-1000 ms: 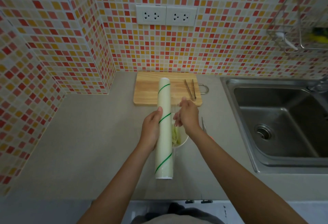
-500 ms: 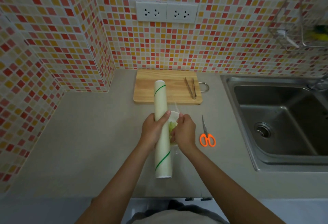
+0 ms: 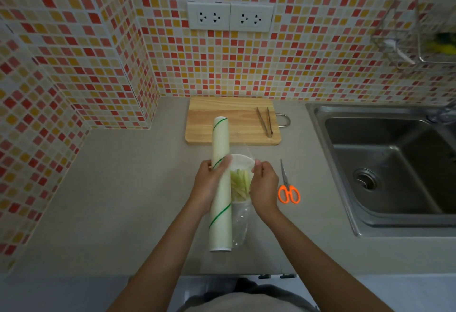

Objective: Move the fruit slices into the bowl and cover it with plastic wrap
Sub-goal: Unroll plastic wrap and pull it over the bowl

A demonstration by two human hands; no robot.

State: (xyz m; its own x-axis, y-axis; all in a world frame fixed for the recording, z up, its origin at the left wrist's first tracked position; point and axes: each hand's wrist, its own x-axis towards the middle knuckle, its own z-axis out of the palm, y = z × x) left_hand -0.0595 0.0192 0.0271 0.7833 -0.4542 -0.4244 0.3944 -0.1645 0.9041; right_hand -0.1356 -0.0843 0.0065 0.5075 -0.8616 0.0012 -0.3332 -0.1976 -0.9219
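The roll of plastic wrap (image 3: 220, 183) lies lengthwise over the left edge of the bowl (image 3: 243, 163), with the left hand (image 3: 209, 183) clamped around it as before. The right hand (image 3: 263, 185) has moved right since the earlier frame, fingers pinched on the film edge, uncovering more fruit slices (image 3: 238, 184) inside the bowl. The scissors (image 3: 288, 189) lie to the right.

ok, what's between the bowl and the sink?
Head view: orange-handled scissors lie on the counter between the bowl and the sink; otherwise bare countertop.
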